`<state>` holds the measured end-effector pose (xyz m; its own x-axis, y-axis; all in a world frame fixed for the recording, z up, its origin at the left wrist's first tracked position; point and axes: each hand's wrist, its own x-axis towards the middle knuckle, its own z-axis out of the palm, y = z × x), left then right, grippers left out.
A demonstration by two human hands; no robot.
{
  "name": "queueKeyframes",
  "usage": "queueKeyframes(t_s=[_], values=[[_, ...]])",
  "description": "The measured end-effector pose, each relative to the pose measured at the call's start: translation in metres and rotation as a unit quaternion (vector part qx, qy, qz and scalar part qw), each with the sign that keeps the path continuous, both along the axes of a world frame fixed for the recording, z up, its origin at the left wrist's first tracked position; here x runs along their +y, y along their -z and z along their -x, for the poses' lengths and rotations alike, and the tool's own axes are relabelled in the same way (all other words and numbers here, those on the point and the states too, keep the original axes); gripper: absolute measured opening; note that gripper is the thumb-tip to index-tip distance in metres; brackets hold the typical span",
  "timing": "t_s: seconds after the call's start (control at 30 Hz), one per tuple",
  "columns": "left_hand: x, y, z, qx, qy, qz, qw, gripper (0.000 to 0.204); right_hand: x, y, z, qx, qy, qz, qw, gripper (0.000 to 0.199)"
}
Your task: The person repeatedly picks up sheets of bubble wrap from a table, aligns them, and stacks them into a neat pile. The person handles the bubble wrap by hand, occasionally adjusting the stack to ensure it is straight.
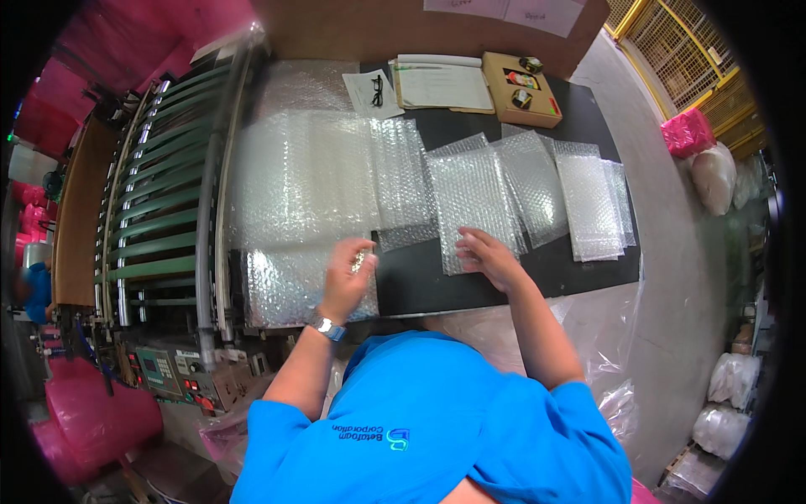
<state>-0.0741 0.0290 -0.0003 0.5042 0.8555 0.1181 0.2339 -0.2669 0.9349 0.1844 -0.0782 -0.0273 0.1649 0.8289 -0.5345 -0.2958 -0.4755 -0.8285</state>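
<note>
Far left, a belt machine (164, 193) with green bands is standing alongside the table (399, 273); its control panel (164, 374) is facing the near side. Just right of it, a wide sheet (294, 168) of clear bubble wrap is covering the table's left part, and a shiny near sheet (290, 281) is lying at the near edge.

The left hand (346, 273) is hovering at the near sheet's right edge, fingers curling and thumb standing apart; no pinch is showing. Blur is hiding whether it is touching. A watch (326, 326) is circling that wrist.

Right of the wide sheet, narrow sheets (399, 176) are lying overlapped. Beyond, at the far side, glasses (377, 92) are resting on paper, with a clipboard (441, 86) beside them. Middle sheets (474, 193) are fanning at centre-right.

The right hand (489, 256) is poised over their near end, fingers half bent and loosely spread, apparently gripping nothing; contact: cannot tell. Farther right, a box (504, 84) is standing at the far side; right sheets (533, 176) and an end pile (592, 210) are lying nearer.

Judgement: the step in hand is seemingly sheet handling, between grips. A next grip would be calling for thumb and fingertips closing on one free edge, separating single layers.
</note>
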Motion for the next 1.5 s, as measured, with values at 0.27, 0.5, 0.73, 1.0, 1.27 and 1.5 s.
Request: queueKeyframes(t_s=[0.27, 0.5, 0.73, 1.0, 1.27, 1.5], values=[[0.16, 0.011, 0.067, 0.265, -0.229, -0.159, 0.923, 0.041, 0.205, 0.09, 0.043, 0.02, 0.048, 0.089, 0.995, 0.06], [0.169, 0.05, 0.025, 0.414, -0.094, -0.066, 0.903, 0.056, 0.24, 0.101, 0.054, -0.074, 0.008, 0.157, 0.985, 0.075], [0.121, 0.103, -0.006, 0.41, 0.034, -0.09, 0.907, 0.066, 0.152, 0.079, 0.019, -0.099, 0.063, 0.102, 0.988, 0.061], [0.122, 0.083, -0.006, 0.297, 0.002, -0.054, 0.953, 0.044, 0.119, 0.031, -0.009, -0.044, 0.251, -0.132, 0.958, 0.026], [0.131, 0.062, 0.039, 0.085, -0.189, -0.107, 0.972, 0.038, 0.168, -0.029, 0.026, -0.057, 0.121, -0.074, 0.988, 0.037], [0.173, 0.092, 0.026, 0.342, -0.209, 0.014, 0.916, 0.07, 0.194, 0.065, 0.05, -0.151, -0.001, 0.098, 0.984, 0.085]])
